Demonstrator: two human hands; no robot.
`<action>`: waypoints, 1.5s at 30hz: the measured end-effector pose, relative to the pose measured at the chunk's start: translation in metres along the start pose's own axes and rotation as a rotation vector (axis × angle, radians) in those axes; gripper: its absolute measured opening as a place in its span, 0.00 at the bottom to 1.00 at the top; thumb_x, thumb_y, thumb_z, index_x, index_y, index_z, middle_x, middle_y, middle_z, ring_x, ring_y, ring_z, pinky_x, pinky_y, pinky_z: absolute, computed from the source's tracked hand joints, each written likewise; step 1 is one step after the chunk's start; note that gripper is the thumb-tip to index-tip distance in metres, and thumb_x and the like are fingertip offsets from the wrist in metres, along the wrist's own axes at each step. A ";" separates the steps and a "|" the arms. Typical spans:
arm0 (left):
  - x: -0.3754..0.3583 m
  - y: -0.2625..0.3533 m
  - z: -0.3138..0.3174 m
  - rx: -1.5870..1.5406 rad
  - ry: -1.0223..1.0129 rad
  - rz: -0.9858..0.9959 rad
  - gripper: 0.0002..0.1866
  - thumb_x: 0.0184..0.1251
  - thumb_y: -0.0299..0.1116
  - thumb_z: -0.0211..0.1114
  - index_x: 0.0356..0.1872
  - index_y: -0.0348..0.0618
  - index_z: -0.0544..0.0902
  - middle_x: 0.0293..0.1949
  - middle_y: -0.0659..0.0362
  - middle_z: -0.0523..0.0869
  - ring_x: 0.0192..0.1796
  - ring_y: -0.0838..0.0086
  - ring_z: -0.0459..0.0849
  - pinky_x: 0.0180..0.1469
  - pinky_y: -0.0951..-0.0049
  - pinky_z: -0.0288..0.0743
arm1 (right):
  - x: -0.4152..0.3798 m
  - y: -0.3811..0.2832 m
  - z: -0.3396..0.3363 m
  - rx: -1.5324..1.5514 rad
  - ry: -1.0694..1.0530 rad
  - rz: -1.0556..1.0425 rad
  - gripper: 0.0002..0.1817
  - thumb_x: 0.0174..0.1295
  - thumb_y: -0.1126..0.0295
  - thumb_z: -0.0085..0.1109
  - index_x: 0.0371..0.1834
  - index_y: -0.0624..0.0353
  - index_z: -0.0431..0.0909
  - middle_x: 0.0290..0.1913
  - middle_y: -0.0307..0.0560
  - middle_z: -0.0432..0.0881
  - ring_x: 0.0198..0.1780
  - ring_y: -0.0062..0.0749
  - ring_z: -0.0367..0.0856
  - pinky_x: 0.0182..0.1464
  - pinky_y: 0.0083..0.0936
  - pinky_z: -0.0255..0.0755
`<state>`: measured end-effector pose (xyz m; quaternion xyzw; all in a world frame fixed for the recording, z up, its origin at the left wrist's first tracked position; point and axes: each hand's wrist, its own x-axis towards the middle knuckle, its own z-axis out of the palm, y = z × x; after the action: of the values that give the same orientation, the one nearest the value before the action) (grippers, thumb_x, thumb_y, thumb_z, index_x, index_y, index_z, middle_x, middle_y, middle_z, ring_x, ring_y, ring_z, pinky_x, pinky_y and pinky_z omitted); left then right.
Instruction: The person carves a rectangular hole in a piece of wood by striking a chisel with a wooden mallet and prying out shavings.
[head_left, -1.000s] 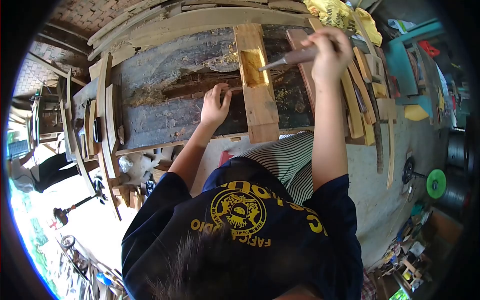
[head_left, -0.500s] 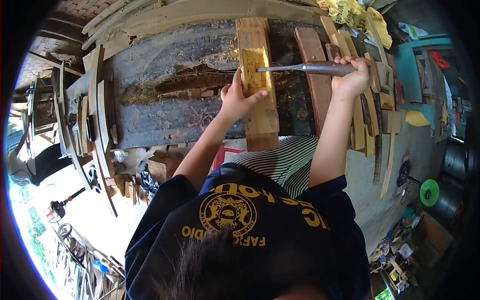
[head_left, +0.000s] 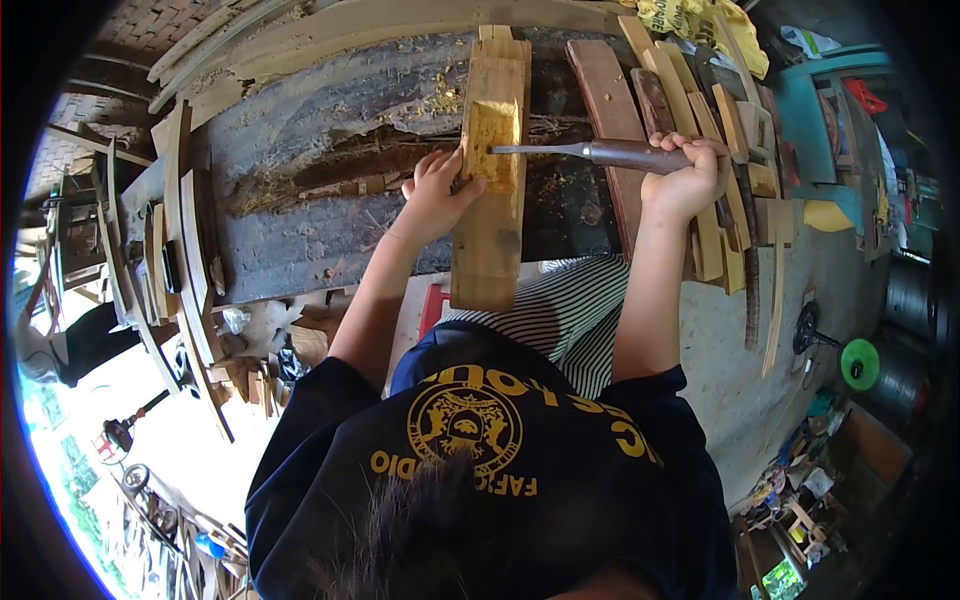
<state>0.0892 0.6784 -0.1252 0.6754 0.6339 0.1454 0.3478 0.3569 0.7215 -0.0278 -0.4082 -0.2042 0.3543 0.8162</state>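
Observation:
A light wooden block (head_left: 485, 240) with a rectangular hollow cut in its upper face lies across the dark, rough workbench (head_left: 300, 240). My left hand (head_left: 440, 195) grips the block's left edge, with the thumb on top beside the hollow. In my right hand (head_left: 685, 180) is the brown wooden handle of a chisel (head_left: 620, 153). The chisel's metal blade points left, and its tip is inside the hollow. Wood shavings lie on the bench beyond the block.
A reddish plank (head_left: 612, 110) lies right of the block, beside a pile of wood strips (head_left: 705, 240). More long strips (head_left: 185, 230) lean at the bench's left end. A yellow sack (head_left: 720, 30) is at the back right. A green disc (head_left: 859, 364) stands at the right.
The block has shifted left and now tilts the other way, with my left hand moving along with it. The chisel and my right hand have also moved slightly left and down.

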 end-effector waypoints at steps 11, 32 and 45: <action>0.014 0.159 0.015 -0.164 0.284 0.720 0.45 0.44 0.43 0.77 0.66 0.41 0.67 0.62 0.48 0.73 0.67 0.53 0.68 0.70 0.56 0.59 | -0.008 -0.028 -0.001 -0.311 -0.389 0.047 0.13 0.59 0.75 0.51 0.47 0.65 0.74 0.45 0.50 0.78 0.48 0.32 0.76 0.60 0.28 0.66; 0.047 0.168 0.045 -0.147 0.505 0.740 0.22 0.38 0.40 0.76 0.38 0.48 0.82 0.27 0.60 0.84 0.33 0.66 0.86 0.35 0.68 0.80 | -0.066 -0.002 -0.101 -1.942 -0.417 -0.132 0.41 0.54 0.60 0.70 0.70 0.57 0.60 0.59 0.57 0.71 0.61 0.58 0.67 0.62 0.49 0.63; 0.047 0.170 0.052 -0.160 0.443 0.753 0.19 0.42 0.40 0.74 0.38 0.49 0.82 0.29 0.59 0.86 0.34 0.64 0.86 0.36 0.66 0.80 | -0.009 -0.041 -0.142 -1.814 -0.442 -0.077 0.29 0.57 0.62 0.66 0.59 0.63 0.69 0.37 0.57 0.81 0.39 0.54 0.80 0.48 0.43 0.75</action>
<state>0.2577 0.7159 -0.0628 0.7828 0.3897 0.4516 0.1774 0.4561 0.6236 -0.0772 -0.8057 -0.5667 0.1015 0.1395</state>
